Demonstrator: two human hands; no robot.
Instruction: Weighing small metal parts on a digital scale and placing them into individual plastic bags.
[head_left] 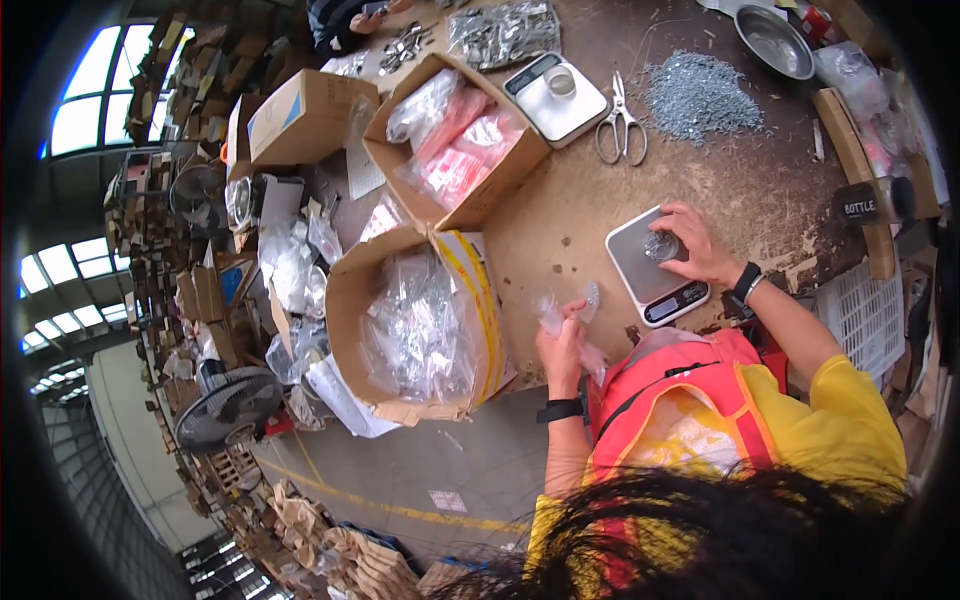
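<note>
Two bare hands work at one worn wooden table (600, 205), its brown surface scuffed and flaking in patches. The right hand (703, 247) curls its thumb and fingers around one small, round, clear cup (657, 246) with shiny metal bits in it; the cup is at the flat grey plate of the near scale (641, 258), though whether its full weight rests there cannot be told. The left hand (562, 345) pinches thin, crinkled clear plastic (549, 316), and a small clump of metal bits (593, 297) shows just beside its fingers; how many bags it grips cannot be told. There are two scales, both slab-shaped with rounded corners; the far scale (572, 118) bears a second clear cup (560, 82). Just beside it lies one pair of steel scissors (621, 125) with two looped handles, then one loose, grainy heap of silvery hardware (700, 95), its pieces too many to count, and one smooth, round metal bowl (774, 43). Two open cardboard boxes stand to the left: the farther box (515, 158) holds glossy clear and pink-red bags (465, 140), the nearer box (345, 325) a rumpled mass of clear bags (420, 330).
</note>
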